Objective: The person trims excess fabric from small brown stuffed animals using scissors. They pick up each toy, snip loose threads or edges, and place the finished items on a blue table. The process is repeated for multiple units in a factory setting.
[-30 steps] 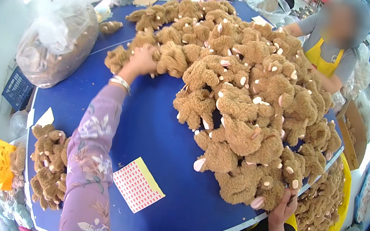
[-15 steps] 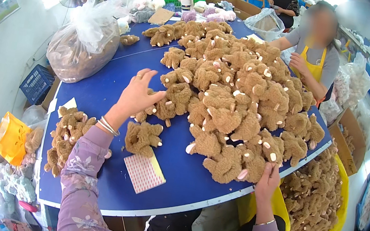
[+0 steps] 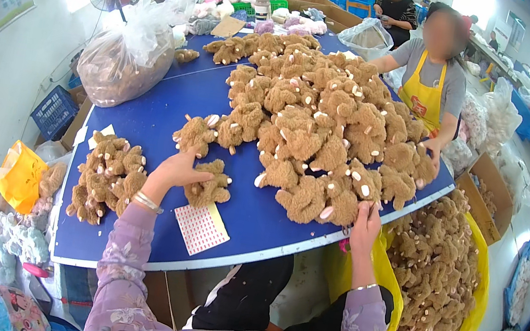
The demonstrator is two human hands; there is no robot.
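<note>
My left hand (image 3: pixel 174 170) has its thumb spread from its fingers. The fingertips meet the lower edge of a small brown plush toy (image 3: pixel 195 134), and the thumb lies over another brown plush toy (image 3: pixel 211 188). Beneath that second toy is a sheet of small red marks (image 3: pixel 198 230) with a yellow edge. At the near right edge of a large heap of brown plush toys (image 3: pixel 305 134), my right hand (image 3: pixel 365 226) is closed, its fingertips pinched against a toy there. A pink bit (image 3: pixel 344 245) shows beside those fingers; what they grip is unclear.
A smaller toy cluster (image 3: pixel 110 175) lies on the blue table (image 3: pixel 152 129) at left, with a filled clear bag (image 3: pixel 128 62) behind. A co-worker's hand (image 3: pixel 434 152) touches the heap's right side. A yellow-edged sack of brown toys (image 3: pixel 435 299) stands below the table's right edge.
My left hand has come nearer, down between two toys, and its fingers have lowered. My right hand stays at the heap's near edge. The co-worker's hand has moved down onto the heap.
</note>
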